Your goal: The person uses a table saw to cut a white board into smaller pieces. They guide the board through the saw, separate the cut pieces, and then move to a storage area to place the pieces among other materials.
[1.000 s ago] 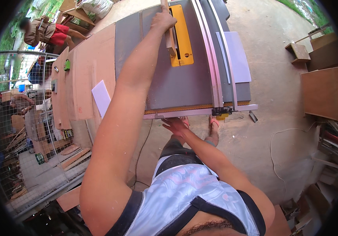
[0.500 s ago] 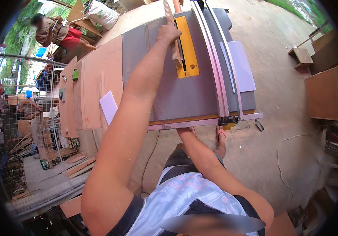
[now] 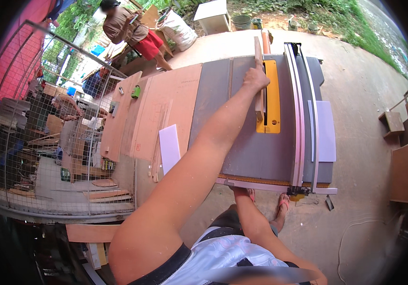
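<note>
The left grip (image 3: 257,78) is closed over a narrow wood strip (image 3: 260,108), fingers curled down and no gap to be seen around the wood. The strip runs lengthwise through that grip: one end points back toward the person, the other reaches away past the far edge of the grey table (image 3: 270,159).

Just right of the grip, alongside the strip, a yellow insert plate (image 3: 273,102) with a dark slot is set into the table. Farther right of the grip stand long pale rails (image 3: 296,118), and beyond them lies a pale lilac panel (image 3: 325,130).

Left of the grip, past the table's side, is a brown plywood sheet (image 3: 166,109); a lilac offcut (image 3: 168,145) lies nearer the person. The right forearm (image 3: 253,216) goes under the table's near edge, below the left grip; the right grip is hidden there, so I cannot tell its state.
</note>
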The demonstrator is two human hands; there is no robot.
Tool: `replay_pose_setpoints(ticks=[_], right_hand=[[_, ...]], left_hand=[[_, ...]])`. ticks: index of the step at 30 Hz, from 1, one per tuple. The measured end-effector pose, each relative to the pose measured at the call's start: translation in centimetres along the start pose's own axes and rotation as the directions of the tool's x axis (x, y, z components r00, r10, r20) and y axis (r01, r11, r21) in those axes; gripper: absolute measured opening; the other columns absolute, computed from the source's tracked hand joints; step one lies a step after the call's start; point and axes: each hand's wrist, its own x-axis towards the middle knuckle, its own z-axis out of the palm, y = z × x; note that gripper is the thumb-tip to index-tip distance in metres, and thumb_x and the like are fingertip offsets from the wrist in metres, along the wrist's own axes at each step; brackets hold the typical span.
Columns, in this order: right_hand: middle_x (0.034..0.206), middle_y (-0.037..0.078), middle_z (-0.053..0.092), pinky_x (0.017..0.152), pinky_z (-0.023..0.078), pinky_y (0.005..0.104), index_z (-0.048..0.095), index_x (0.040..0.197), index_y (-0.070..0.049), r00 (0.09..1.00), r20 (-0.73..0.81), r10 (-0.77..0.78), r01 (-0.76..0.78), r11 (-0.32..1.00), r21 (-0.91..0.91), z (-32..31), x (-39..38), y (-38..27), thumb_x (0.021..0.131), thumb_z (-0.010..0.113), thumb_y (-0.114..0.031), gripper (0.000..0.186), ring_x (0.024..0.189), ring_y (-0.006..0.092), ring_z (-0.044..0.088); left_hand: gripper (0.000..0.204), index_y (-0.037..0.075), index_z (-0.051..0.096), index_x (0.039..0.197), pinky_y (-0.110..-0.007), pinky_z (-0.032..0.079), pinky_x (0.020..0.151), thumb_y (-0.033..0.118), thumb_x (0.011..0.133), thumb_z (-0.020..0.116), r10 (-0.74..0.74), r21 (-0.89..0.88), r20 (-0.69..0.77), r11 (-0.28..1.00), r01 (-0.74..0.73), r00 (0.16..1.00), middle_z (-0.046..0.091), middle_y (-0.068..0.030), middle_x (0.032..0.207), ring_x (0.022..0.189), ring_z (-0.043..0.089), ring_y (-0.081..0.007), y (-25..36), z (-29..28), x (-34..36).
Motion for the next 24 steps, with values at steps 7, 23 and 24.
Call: replay_pose_setpoints(ticks=[7, 23, 24], right_hand=[[0.141, 0.006, 0.058, 0.113, 0.041, 0.0442, 0.055, 0.14, -0.015, 1.0, -0.014, 0.023, -0.024, 1.0, -0.02, -1.0, -0.1, 0.0, 0.099, 0.064, -0.038, 0.047, 0.137, 0.0231, 0.049], [0.14, 0.006, 0.06, 0.111, 0.042, 0.0441, 0.055, 0.141, -0.016, 0.999, -0.034, 0.028, -0.027, 1.0, 0.014, 5.9, 3.1, 3.7, 0.098, 0.064, -0.039, 0.049, 0.134, 0.0224, 0.052], [0.14, 0.006, 0.06, 0.11, 0.042, 0.0441, 0.055, 0.141, -0.016, 0.999, -0.039, 0.029, -0.029, 0.999, 0.016, 6.3, 3.2, 3.9, 0.098, 0.065, -0.039, 0.049, 0.134, 0.0224, 0.052]], left_hand=[[0.102, 0.009, 0.003, 0.165, -0.046, 0.052, 0.105, 0.024, 0.087, 0.067, 0.005, 0.0, 0.013, 1.0, -0.005, 1.0, 0.062, -0.0269, 0.132, 0.123, 0.063, -0.0392, 0.0, 0.1, 0.0], [0.102, 0.007, 0.002, 0.164, -0.043, 0.053, 0.105, 0.028, 0.086, 0.064, 0.07, 0.09, -0.005, 0.994, -0.069, 0.998, 0.063, -0.0316, 0.13, 0.12, 0.065, -0.0408, -0.1, 0.1, 0.5], [0.102, 0.007, 0.003, 0.164, -0.043, 0.053, 0.104, 0.029, 0.086, 0.064, 0.067, 0.097, -0.006, 0.993, -0.066, 0.998, 0.063, -0.0322, 0.13, 0.12, 0.065, -0.0409, -0.1, 0.1, 0.5]])
